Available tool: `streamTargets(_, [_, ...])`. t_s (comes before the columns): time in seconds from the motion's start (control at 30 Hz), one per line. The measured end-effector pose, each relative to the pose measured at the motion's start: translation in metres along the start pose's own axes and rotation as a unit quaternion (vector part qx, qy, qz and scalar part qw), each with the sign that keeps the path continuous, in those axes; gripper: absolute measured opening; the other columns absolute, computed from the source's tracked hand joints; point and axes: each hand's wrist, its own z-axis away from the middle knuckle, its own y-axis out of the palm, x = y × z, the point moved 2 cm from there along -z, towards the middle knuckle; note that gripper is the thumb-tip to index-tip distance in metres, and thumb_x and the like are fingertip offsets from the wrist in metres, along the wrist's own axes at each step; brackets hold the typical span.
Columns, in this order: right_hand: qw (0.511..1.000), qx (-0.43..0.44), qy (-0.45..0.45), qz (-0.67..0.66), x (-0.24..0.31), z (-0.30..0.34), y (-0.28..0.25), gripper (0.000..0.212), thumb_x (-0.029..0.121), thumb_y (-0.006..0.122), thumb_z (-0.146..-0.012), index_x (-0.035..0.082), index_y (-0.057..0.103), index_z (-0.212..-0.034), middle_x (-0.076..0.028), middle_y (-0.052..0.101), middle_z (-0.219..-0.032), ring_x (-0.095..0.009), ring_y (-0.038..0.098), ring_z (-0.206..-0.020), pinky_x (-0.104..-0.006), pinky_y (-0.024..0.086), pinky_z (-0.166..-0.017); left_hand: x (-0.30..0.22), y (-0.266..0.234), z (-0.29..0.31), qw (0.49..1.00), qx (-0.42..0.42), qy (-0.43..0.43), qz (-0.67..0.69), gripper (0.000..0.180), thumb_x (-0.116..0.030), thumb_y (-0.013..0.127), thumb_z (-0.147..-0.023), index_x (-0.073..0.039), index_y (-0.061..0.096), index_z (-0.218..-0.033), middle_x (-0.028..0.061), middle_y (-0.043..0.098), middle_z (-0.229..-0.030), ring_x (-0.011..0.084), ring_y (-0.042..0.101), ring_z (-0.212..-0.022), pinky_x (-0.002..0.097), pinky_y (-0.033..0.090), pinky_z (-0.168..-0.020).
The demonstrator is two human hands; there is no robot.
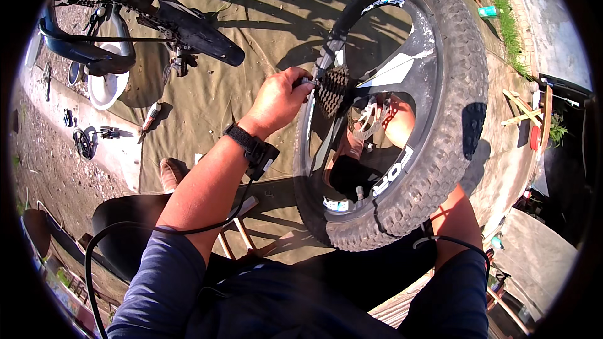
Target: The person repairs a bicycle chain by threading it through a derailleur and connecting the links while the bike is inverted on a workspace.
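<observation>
A bicycle wheel [465, 56] with a knobby, dusty tyre and broad black-and-white spokes stands tilted between my arms, over my lap. My left hand [276, 105] is closed in a pinch on a small metal axle-end piece [306, 81], just outside the cassette of sprockets [334, 91]. Behind the wheel reaches my right arm; part of my right hand [399, 122] shows between the spokes, close to the brake disc [370, 118]. Its fingers are hidden by the wheel. A valve [360, 193] sticks up from the lower rim.
The bicycle frame [119, 37] lies at the upper left beside a white basin [107, 91]. A screwdriver-like tool [149, 119] rests on the olive tarp [207, 97]. Small black parts [83, 141] lie on the left. A cable runs along my left arm. Wooden sticks [522, 110] lie at right.
</observation>
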Motion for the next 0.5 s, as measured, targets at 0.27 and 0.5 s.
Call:
streamTargets(0.27, [1.000, -0.003, -0.013, 0.020, -0.001, 0.020, 0.008, 0.025, 0.014, 0.060, -0.093, 0.001, 0.060, -0.115, -0.014, 0.067, -0.101, -0.028, 0.066, -0.090, -0.0374, 0.052, -0.079, 0.002, 0.002, -0.002, 0.998, -0.015, 0.046, -0.028, 0.025, -0.012, 0.067, -0.094, 0.004, 0.064, -0.112, 0.0103, 0.069, -0.083, 0.0159, 0.067, -0.073, 0.0309, 0.054, -0.070])
streamTargets(0.5, [1.000, 0.001, -0.025, 0.015, -0.003, 0.015, 0.017, 0.027, 0.014, 0.060, -0.094, 0.001, 0.059, -0.117, -0.014, 0.067, -0.102, -0.027, 0.066, -0.091, -0.0370, 0.053, -0.079, 0.004, -0.002, 0.001, 0.999, -0.023, 0.036, -0.033, 0.024, -0.012, 0.067, -0.094, 0.004, 0.064, -0.111, 0.0104, 0.069, -0.083, 0.0165, 0.067, -0.073, 0.0311, 0.054, -0.070])
